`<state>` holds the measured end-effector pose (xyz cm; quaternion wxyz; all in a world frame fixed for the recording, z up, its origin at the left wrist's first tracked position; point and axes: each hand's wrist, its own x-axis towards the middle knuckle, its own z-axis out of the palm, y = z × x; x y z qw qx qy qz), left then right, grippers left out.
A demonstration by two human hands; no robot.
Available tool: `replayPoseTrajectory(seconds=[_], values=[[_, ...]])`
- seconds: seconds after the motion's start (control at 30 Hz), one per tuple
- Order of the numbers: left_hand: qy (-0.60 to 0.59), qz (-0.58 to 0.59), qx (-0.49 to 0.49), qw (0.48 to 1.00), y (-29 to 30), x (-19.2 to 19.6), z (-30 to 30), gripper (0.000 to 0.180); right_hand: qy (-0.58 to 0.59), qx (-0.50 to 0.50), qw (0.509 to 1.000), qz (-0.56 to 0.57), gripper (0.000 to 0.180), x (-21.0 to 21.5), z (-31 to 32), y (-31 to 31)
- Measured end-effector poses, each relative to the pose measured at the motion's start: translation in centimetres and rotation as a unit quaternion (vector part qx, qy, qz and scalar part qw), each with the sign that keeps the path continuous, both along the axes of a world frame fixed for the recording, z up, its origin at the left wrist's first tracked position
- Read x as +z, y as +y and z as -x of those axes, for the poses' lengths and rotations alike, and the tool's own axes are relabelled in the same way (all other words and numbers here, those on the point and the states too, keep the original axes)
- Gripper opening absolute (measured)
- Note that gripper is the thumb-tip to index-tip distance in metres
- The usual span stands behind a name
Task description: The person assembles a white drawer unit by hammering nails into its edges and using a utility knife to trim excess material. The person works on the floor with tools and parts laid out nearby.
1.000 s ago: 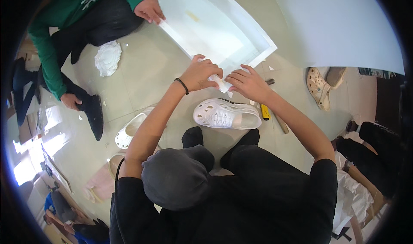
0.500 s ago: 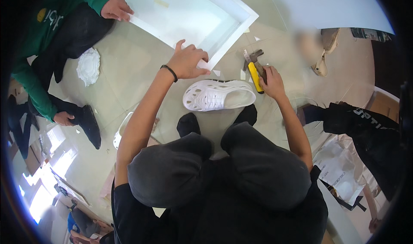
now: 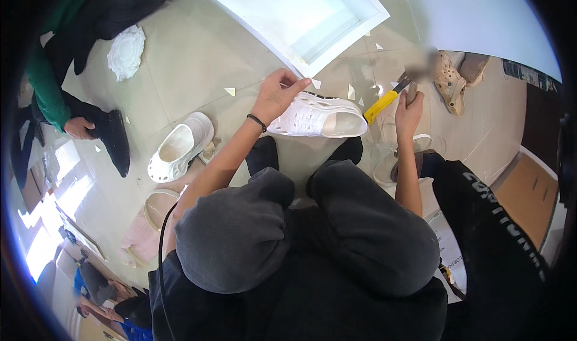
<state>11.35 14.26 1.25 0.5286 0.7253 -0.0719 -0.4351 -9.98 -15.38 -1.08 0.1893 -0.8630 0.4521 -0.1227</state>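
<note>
A shallow white box-like frame (image 3: 345,52) with a pale inner panel reaches in from the top, its near corner pointing at me. My left hand (image 3: 277,97) is closed at that corner, fingers curled at the edge and thumb stretched along it. In my right hand (image 3: 410,109) is a hammer (image 3: 412,92), held by its handle above the floor; its head is blurred. Just left of it, a yellow utility knife (image 3: 381,106) lies on the tiles. A white clog (image 3: 324,117) sits between my hands, before my feet, partly hidden by my left hand.
At the left, a person in a green sleeve (image 3: 45,88) touches the frame's far edge. Another white clog (image 3: 180,147) stands left of my arm, and tan clogs (image 3: 449,82) at the right. A person's dark-clothed leg (image 3: 475,221) is close on my right. White scraps (image 3: 351,92) dot the floor.
My right hand has lifted the hammer off the floor and moved it right, away from the utility knife. The left hand has shifted to the frame's near corner. The view has shifted.
</note>
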Motion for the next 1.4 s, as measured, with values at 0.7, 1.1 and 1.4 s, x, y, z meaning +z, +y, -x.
replayPoseTrajectory(seconds=[0.7,1.1,1.4], values=[[0.057,0.157,0.109,0.98,-1.3,-2.7,2.9,0.022,-0.495,0.262,0.75,-0.352,0.04,19.9,-14.0,10.4],[0.082,0.181,0.164,0.966,-1.3,-2.6,1.5,0.053,-0.467,0.24,0.796,-0.301,0.069,17.4,-19.4,16.5],[-0.009,0.12,0.165,0.979,-2.0,-2.8,1.4,0.066,-0.459,0.246,0.812,-0.263,0.069,15.6,-18.7,17.6]])
